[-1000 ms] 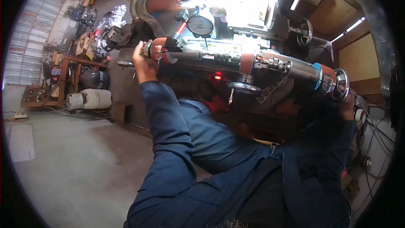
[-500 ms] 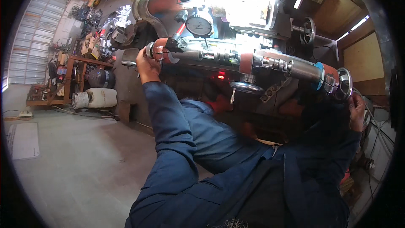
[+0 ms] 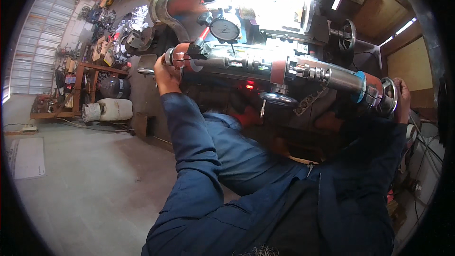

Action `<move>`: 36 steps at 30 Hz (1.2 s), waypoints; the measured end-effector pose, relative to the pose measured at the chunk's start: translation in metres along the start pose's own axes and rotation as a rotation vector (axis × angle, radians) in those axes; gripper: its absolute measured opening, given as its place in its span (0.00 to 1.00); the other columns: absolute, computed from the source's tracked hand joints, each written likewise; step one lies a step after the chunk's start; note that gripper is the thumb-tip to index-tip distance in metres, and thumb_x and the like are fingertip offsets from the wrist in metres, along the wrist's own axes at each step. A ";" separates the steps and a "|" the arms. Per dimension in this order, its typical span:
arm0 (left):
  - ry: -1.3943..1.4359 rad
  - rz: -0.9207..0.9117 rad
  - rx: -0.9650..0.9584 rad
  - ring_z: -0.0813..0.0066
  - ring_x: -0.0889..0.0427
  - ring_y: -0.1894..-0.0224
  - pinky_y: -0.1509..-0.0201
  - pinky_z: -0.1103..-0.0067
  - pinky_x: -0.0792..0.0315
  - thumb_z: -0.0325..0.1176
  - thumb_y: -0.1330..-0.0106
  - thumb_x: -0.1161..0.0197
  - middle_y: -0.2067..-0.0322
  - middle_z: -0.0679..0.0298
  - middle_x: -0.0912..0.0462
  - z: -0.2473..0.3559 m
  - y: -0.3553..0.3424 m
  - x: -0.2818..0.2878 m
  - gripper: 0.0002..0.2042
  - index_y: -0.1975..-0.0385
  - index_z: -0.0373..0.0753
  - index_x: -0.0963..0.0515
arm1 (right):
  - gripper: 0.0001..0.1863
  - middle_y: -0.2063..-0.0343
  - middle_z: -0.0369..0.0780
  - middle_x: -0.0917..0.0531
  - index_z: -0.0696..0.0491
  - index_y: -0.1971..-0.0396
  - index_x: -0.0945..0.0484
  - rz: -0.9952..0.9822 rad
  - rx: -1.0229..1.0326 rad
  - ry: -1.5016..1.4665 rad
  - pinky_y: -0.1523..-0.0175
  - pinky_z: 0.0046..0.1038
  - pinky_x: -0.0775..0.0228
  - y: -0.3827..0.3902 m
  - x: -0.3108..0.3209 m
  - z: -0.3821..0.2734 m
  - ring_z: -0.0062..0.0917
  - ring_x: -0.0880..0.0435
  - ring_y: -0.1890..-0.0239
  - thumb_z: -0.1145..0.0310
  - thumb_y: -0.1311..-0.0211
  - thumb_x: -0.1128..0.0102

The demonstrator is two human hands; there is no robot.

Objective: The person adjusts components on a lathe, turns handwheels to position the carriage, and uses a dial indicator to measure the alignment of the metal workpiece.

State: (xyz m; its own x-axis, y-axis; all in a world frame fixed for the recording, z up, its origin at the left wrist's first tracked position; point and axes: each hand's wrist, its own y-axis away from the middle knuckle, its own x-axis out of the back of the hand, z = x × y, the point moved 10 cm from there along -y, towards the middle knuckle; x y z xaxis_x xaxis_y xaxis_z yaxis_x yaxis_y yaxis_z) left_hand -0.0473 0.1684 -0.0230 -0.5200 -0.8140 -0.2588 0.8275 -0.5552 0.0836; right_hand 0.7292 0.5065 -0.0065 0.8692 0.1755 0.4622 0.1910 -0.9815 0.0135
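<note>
A long machine with reddish-brown housings lies across in front of me. My left hand (image 3: 167, 77) is closed around the metal end knob (image 3: 169, 57) at its left end, some of its fingers hidden behind. At the far right end my right hand (image 3: 403, 96) grips the rim of a shiny handwheel (image 3: 389, 97). Between the housings runs a stepped metal shaft (image 3: 313, 73), leading into a smooth steel cylinder (image 3: 343, 80). A round dial gauge (image 3: 225, 29) on a red-and-black holder (image 3: 198, 47) stands over the left part, its thin stem pointing down at the shaft.
A lower handwheel (image 3: 278, 98) with a crank handle sticks out towards me, and another handwheel (image 3: 348, 38) stands behind on the right. Bright lamp light (image 3: 265, 0) washes out the back. A white gas cylinder (image 3: 116, 109) and cluttered rack (image 3: 78, 88) stand left.
My right hand has moved up along the rim of the right-end handwheel, from its lower edge to its right side. My left hand keeps its place on the end knob.
</note>
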 end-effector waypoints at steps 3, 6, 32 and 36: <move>0.122 -0.034 0.104 0.60 0.13 0.62 0.57 0.67 0.19 0.38 0.29 0.54 0.63 0.55 0.14 -0.015 -0.012 0.009 0.16 0.57 0.33 0.21 | 0.14 0.68 0.30 0.21 0.53 0.56 0.21 -0.095 -0.069 -0.200 0.65 0.18 0.33 -0.016 -0.021 0.021 0.11 0.27 0.69 0.58 0.24 0.47; 0.119 -0.033 0.133 0.60 0.14 0.62 0.57 0.67 0.19 0.38 0.29 0.53 0.63 0.55 0.14 -0.016 -0.007 0.002 0.16 0.57 0.34 0.21 | 0.16 0.69 0.29 0.21 0.54 0.57 0.21 -0.161 -0.106 -0.301 0.66 0.19 0.33 -0.014 -0.024 0.059 0.11 0.27 0.70 0.56 0.24 0.48; -0.008 -0.226 0.279 0.63 0.15 0.76 0.73 0.70 0.20 0.70 0.29 0.64 0.73 0.57 0.15 0.020 0.006 -0.051 0.39 0.64 0.34 0.22 | 0.16 0.61 0.33 0.19 0.58 0.52 0.23 0.042 0.015 -0.139 0.50 0.23 0.30 0.022 0.014 -0.022 0.17 0.22 0.58 0.59 0.23 0.47; -0.372 -0.174 0.315 0.72 0.21 0.75 0.71 0.76 0.26 0.72 0.30 0.65 0.71 0.59 0.16 0.026 0.004 -0.046 0.41 0.60 0.34 0.23 | 0.16 0.61 0.34 0.18 0.56 0.53 0.21 -0.063 -0.070 0.283 0.50 0.23 0.29 -0.010 -0.011 -0.009 0.18 0.22 0.58 0.60 0.23 0.50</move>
State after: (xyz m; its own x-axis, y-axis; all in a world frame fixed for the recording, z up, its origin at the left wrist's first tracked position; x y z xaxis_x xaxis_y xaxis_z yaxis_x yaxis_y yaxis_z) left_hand -0.0257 0.1991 0.0139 -0.7317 -0.6789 0.0607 0.6481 -0.6654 0.3704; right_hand 0.7138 0.5140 -0.0036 0.6932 0.2180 0.6869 0.2003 -0.9739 0.1070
